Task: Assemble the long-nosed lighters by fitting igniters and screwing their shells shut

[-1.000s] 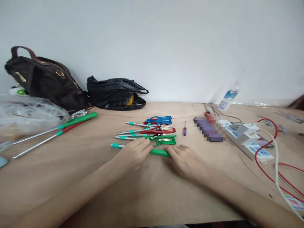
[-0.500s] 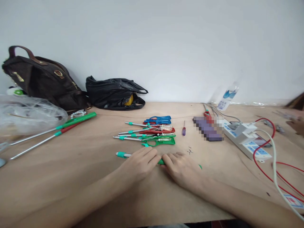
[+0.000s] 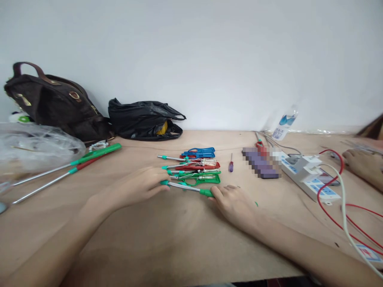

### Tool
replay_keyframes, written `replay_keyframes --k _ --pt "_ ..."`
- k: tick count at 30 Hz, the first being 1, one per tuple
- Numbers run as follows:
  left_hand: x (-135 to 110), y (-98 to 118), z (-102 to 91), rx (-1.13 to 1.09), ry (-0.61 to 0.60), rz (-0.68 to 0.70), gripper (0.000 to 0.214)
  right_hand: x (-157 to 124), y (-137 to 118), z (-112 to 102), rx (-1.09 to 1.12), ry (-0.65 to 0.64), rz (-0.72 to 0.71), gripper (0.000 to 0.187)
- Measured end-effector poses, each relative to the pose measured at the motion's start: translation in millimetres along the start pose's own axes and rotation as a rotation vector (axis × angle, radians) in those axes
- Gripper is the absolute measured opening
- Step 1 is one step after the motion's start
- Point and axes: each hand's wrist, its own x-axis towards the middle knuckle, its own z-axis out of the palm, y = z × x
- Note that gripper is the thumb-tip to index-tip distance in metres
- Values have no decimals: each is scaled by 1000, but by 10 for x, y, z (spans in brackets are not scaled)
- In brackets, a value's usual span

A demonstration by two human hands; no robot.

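My right hand (image 3: 233, 203) is closed round the green handle of a green-handled metal rod (image 3: 187, 186), held at a slight tilt low over the table. At the rod's left end, my left hand (image 3: 149, 183) pinches near a teal collar, fingers above and thumb below. Just beyond lie open green handle halves (image 3: 214, 180) and a red handle half (image 3: 217, 164), with metal rods, thin wires and small clear-and-metal parts in them. Blue handle pieces (image 3: 199, 152) lie farther back. A small screwdriver (image 3: 231, 164) with a purple grip rests to their right.
A power strip (image 3: 321, 190) with plugs and red and white cables (image 3: 344, 199) occupies the right, near a pixelated dark flat object (image 3: 263, 165) and a bottle (image 3: 285, 123). Another person's hand (image 3: 363, 161) is at far right. Bags (image 3: 143, 119) and long-handled rods (image 3: 98, 153) lie left.
My left hand has slid left along the rod to its end, baring the metal shaft. The rod now tilts, its left end higher. Another person's hand has come farther into view at right.
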Motion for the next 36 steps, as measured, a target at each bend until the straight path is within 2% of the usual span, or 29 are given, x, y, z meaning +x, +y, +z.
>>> replay_keyframes --k 6,10,15,18,20,22,27,36 --pt "-42 17 -28 -17 -50 -97 20 -8 -4 -28 50 12 -10 10" --pt "-40 -27 -51 -53 -37 -67 23 5 1 -58 51 -6 3 8" --pt "49 89 60 -15 74 65 26 4 -22 -65 62 -7 8 10" --pt "124 277 232 106 127 144 32 -6 -77 -67 70 16 -16 10" --pt "168 404 374 191 217 265 39 -15 -128 -69 71 21 -43 10" --pt "199 509 508 260 272 325 41 -25 -175 -66 70 10 -72 11" --pt "222 624 698 356 343 311 39 -39 -231 -34 64 -58 -87 11" --pt "268 675 777 509 536 371 37 -32 -247 -16 60 -44 -89 12"
